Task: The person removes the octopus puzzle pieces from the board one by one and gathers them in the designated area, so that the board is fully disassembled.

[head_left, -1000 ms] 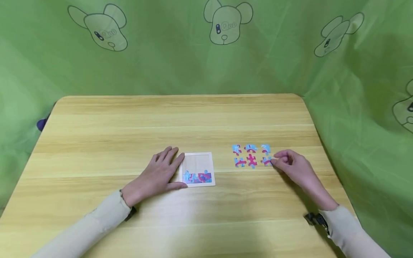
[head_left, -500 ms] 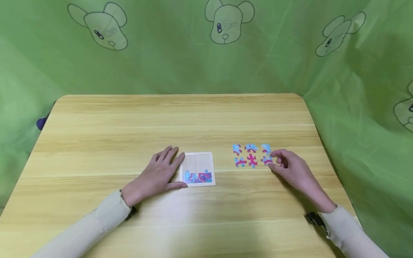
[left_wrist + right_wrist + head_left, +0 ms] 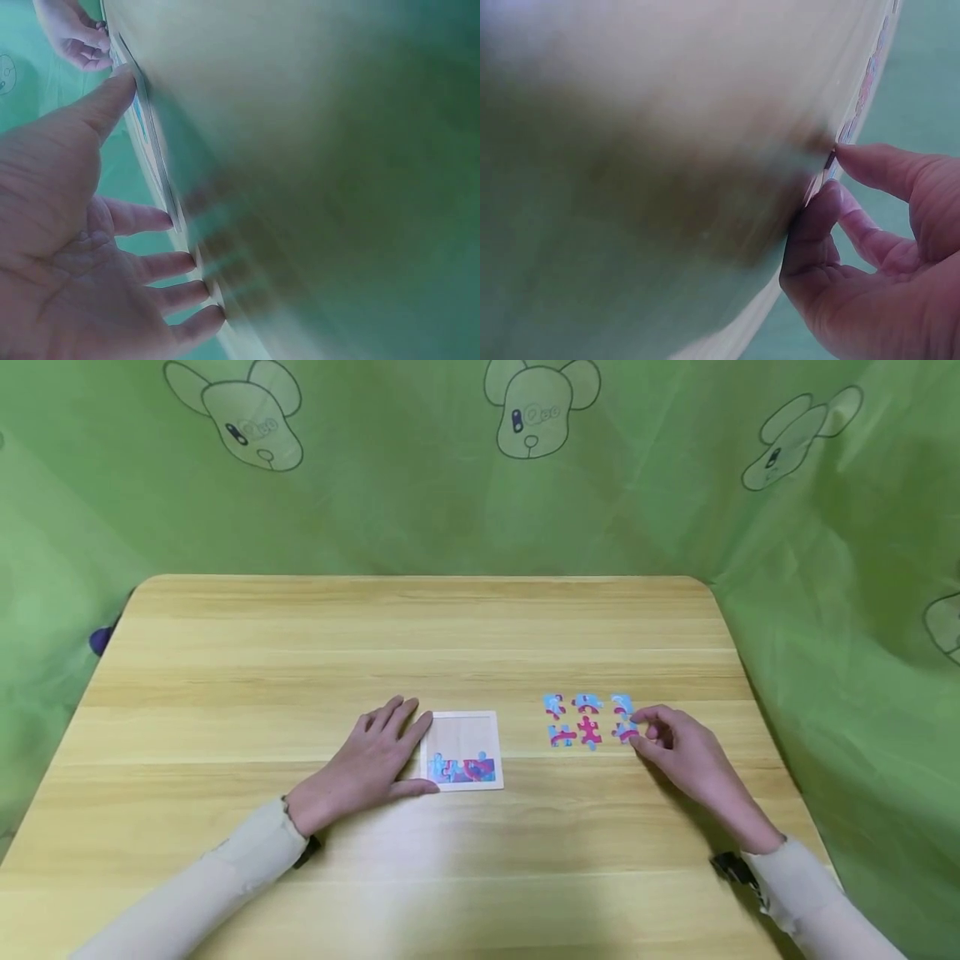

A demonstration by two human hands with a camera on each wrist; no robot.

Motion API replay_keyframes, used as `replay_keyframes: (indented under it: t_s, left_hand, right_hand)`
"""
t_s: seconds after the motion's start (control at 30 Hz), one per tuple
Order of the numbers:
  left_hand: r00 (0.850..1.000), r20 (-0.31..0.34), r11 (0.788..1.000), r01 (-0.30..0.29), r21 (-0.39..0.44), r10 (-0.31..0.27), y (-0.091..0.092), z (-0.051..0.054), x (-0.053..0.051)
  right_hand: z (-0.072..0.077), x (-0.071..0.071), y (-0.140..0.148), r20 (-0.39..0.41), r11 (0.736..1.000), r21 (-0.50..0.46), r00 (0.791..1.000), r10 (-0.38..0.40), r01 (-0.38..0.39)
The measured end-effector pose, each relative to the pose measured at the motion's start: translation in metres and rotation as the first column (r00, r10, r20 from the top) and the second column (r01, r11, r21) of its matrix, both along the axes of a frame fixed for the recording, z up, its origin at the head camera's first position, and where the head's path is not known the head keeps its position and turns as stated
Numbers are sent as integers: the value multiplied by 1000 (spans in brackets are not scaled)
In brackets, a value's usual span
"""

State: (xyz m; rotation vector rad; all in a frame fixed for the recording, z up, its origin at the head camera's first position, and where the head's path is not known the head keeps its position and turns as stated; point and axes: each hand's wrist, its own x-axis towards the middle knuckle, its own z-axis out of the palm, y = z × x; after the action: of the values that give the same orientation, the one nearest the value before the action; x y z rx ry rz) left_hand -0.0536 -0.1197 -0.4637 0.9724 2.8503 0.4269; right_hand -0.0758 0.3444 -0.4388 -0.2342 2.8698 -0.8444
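Currently, right hand [image 3: 684,748] pinching flat blue-and-pink jigsaw piece [image 3: 624,732], ideally by opposite edges; left hand [image 3: 369,767], fingers spread, bracing square pale-wood frame [image 3: 463,733].

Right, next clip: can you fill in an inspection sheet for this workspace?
Surface: pale wood-grain table with rounded far corners.
Job's things: square pale wooden puzzle frame, a row of blue-and-purple jigsaw pieces along its near side; to its right, six loose blue-and-pink jigsaw pieces in two rows of three.
Clutter: dark purple rounded object, partly hidden, at the table's left edge.
Hands: left hand rests at the frame's left side; right hand has its fingertips at the near-right loose piece, grip not certain.
Cables: nothing seen.
Surroundings: green fabric curtain with outlined cartoon animal heads.
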Motion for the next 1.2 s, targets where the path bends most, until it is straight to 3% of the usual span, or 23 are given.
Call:
replay_keyframes:
  t_s: [0.3, 0.5, 0.7, 0.93, 1.2]
  left_hand:
    - [1000, 23, 1000, 1, -2, -1, 1, 4, -1]
    - [1000, 8, 1000, 8, -8, -8, 1, 6, -2]
    - [1000, 6, 1000, 5, -27, -5, -2, 4, -2]
    - [1000, 15, 1000, -11, -8, 11, -3, 2, -3]
    - [999, 34, 999, -28, -19, 29, -2, 4, -2]
  right_hand:
    - [4, 4, -2, -17, 1000, -12, 999, -27, 27]
    - [12, 10, -12, -35, 997, -71, 998, -45, 43]
    - [21, 11, -36, 18, 985, -168, 999, -44, 46]
    - [25, 5, -72, 105, 962, -273, 994, 5, 24]
    - [19, 0, -114, 142, 925, -377, 983, 117, -55]
